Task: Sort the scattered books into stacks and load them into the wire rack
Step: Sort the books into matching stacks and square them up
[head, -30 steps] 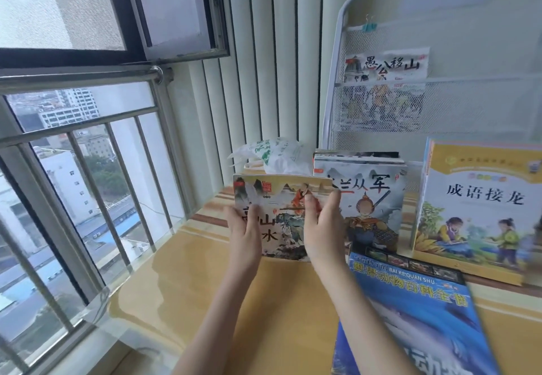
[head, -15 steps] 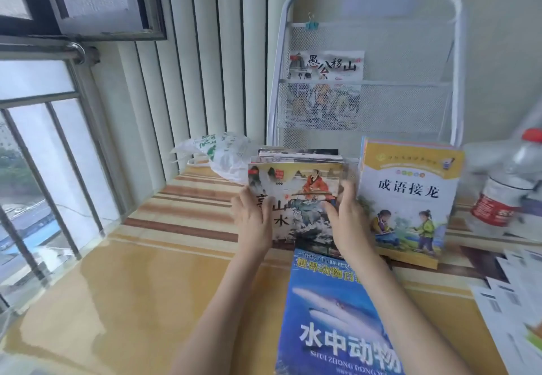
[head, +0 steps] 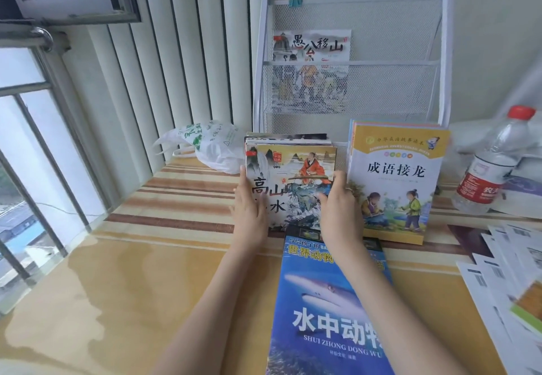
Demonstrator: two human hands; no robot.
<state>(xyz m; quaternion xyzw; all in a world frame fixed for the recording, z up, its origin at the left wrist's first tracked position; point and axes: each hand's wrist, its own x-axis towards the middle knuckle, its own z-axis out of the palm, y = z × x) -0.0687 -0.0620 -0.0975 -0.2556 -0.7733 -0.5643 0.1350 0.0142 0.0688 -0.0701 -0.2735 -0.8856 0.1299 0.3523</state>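
Centrally, a stack of picture books (head: 290, 181) stands on edge on the tabletop (head: 123, 286), held from both flanks. Left to right: a plastic bag (head: 205, 145) lies at ten o'clock from the stack, well apart from the hands. The left hand (head: 249, 210) presses flat against the stack's left side, thumb lying on the front cover, fingers extended. The right hand (head: 340, 210) grips the right side, thumb hooked over the cover and fingers wrapped behind. Both hands sit equally near; neither has the advantage. The stack's long axis runs nine to three o'clock, covers facing the viewer. At twelve o'clock, directly behind and above, rises the wire rack (head: 352, 87), with one book (head: 311, 52) already in its upper mesh pocket. Just beside the stack at three o'clock leans a yellow-covered book group (head: 396, 181); a blue animal book (head: 331, 310) lies flat at six o'clock under the forearms. A water bottle (head: 492, 163) stands far right. The coming lift presumably travels up and away toward the rack's pockets.
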